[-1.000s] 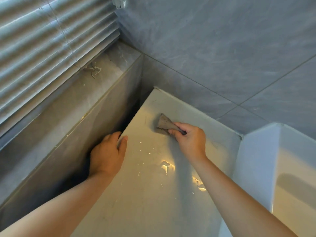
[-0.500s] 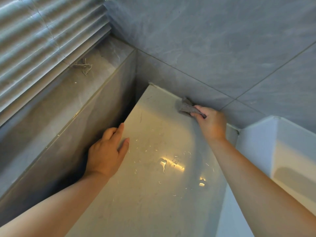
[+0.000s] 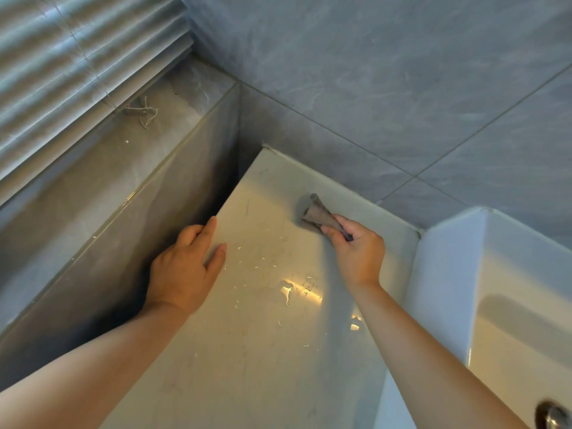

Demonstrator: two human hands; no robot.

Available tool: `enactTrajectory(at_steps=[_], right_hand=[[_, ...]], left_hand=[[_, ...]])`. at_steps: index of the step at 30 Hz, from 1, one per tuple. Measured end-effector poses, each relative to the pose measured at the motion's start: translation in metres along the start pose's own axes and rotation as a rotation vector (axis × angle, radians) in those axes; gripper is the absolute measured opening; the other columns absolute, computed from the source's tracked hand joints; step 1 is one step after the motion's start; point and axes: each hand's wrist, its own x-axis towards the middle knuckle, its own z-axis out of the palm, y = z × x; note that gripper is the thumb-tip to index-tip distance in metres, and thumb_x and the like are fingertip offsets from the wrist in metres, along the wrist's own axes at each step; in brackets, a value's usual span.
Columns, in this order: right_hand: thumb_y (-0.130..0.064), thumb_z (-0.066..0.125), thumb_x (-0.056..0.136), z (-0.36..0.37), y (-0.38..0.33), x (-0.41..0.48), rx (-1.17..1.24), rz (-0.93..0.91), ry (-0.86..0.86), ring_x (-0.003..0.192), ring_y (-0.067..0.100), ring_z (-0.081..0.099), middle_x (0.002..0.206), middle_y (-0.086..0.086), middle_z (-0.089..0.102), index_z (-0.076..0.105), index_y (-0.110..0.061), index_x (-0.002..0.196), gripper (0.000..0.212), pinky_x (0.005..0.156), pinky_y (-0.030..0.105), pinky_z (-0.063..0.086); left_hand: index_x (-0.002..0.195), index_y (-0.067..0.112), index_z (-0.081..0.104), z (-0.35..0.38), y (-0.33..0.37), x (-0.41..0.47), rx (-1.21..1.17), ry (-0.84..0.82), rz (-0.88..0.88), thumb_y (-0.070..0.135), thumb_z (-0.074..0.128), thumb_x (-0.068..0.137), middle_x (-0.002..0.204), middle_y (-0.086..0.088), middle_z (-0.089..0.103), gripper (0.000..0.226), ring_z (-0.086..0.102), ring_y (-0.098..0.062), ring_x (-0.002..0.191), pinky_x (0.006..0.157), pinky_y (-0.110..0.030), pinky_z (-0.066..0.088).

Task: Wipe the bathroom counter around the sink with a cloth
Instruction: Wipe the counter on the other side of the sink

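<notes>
A pale glossy counter [image 3: 257, 351] runs from the near edge to the tiled back wall, with small water drops on it. My right hand [image 3: 356, 252] grips a bunched grey-brown cloth [image 3: 317, 213] and presses it on the counter near the back upstand. My left hand [image 3: 185, 267] lies flat on the counter's left edge, fingers spread, holding nothing. A white raised sink [image 3: 458, 274] stands to the right of the counter.
A grey tiled ledge [image 3: 102, 181] sits left of the counter, with a dark gap between them. Window blinds [image 3: 77, 66] hang above the ledge, their cord lying on it. Grey wall tiles [image 3: 387, 88] rise behind. A metal drain fitting [image 3: 554, 416] shows at the bottom right.
My right hand has slid the cloth away from the back wall toward the left and nearer on the counter. My left hand stays on the counter edge.
</notes>
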Motion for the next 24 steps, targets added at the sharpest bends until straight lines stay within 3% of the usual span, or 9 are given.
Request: enactTrajectory(at_steps=[4,6,8,10,12,15,17,24], right_hand=[[-0.021,0.076,0.075,-0.011,-0.007,-0.010,0.122,0.108,-0.189,0.066,0.001,0.054,0.072,-0.006,0.070,0.076,-0.027,0.086,0.013,0.065,0.024,0.044],[-0.018,0.076,0.075,-0.023,-0.010,0.000,0.213,0.140,-0.129,0.063,0.001,0.048,0.066,-0.013,0.062,0.075,-0.025,0.081,0.010,0.063,0.024,0.041],[-0.021,0.076,0.075,-0.039,-0.013,0.019,0.220,0.107,0.008,0.066,-0.005,0.051,0.071,-0.021,0.065,0.075,-0.026,0.090,0.017,0.065,0.020,0.045],[-0.026,0.076,0.074,-0.051,-0.015,0.037,0.107,0.040,0.085,0.076,-0.004,0.058,0.088,-0.015,0.069,0.073,-0.017,0.105,0.032,0.074,0.018,0.048],[-0.020,0.074,0.078,-0.058,-0.016,0.052,-0.039,-0.051,0.082,0.085,0.002,0.063,0.099,-0.008,0.069,0.070,-0.012,0.110,0.033,0.078,0.013,0.047],[-0.019,0.071,0.079,-0.055,-0.004,0.062,-0.227,-0.132,0.034,0.088,0.015,0.068,0.102,0.001,0.073,0.071,-0.015,0.109,0.029,0.078,0.027,0.052],[-0.021,0.070,0.079,-0.048,0.008,0.060,-0.288,-0.090,0.001,0.090,0.019,0.068,0.102,0.003,0.073,0.071,-0.017,0.109,0.030,0.079,0.032,0.053],[-0.015,0.072,0.080,-0.028,0.017,0.040,-0.043,0.088,0.100,0.089,0.004,0.061,0.106,0.002,0.071,0.069,-0.012,0.112,0.033,0.075,-0.002,0.038]], left_hand=[[0.143,0.021,0.042,-0.001,0.001,0.000,0.008,-0.011,-0.001,0.042,0.043,0.096,0.127,-0.005,0.053,0.052,0.063,-0.032,0.090,0.072,-0.038,0.049],[0.142,0.020,0.043,-0.002,0.001,0.000,0.001,-0.010,0.000,0.040,0.047,0.094,0.127,-0.007,0.053,0.053,0.063,-0.034,0.089,0.071,-0.039,0.049],[0.142,0.019,0.044,-0.002,0.002,0.000,0.001,-0.002,-0.001,0.039,0.049,0.094,0.127,-0.007,0.054,0.052,0.063,-0.034,0.090,0.072,-0.039,0.049],[0.142,0.020,0.043,-0.002,0.002,0.000,0.005,-0.004,0.000,0.039,0.049,0.094,0.127,-0.007,0.053,0.053,0.063,-0.034,0.092,0.073,-0.040,0.049],[0.143,0.020,0.042,-0.001,0.002,0.000,0.004,0.001,-0.002,0.039,0.048,0.094,0.127,-0.007,0.053,0.053,0.062,-0.034,0.093,0.074,-0.040,0.049],[0.144,0.022,0.039,-0.001,0.002,0.000,0.011,-0.008,-0.011,0.042,0.045,0.094,0.129,-0.005,0.051,0.054,0.062,-0.033,0.095,0.075,-0.039,0.048],[0.144,0.022,0.039,-0.001,0.001,0.000,0.017,-0.005,-0.005,0.043,0.042,0.096,0.128,-0.006,0.052,0.053,0.062,-0.033,0.093,0.073,-0.039,0.048],[0.143,0.021,0.042,-0.001,0.002,0.001,0.002,-0.006,-0.001,0.040,0.048,0.094,0.126,-0.006,0.053,0.053,0.063,-0.034,0.091,0.072,-0.040,0.049]])
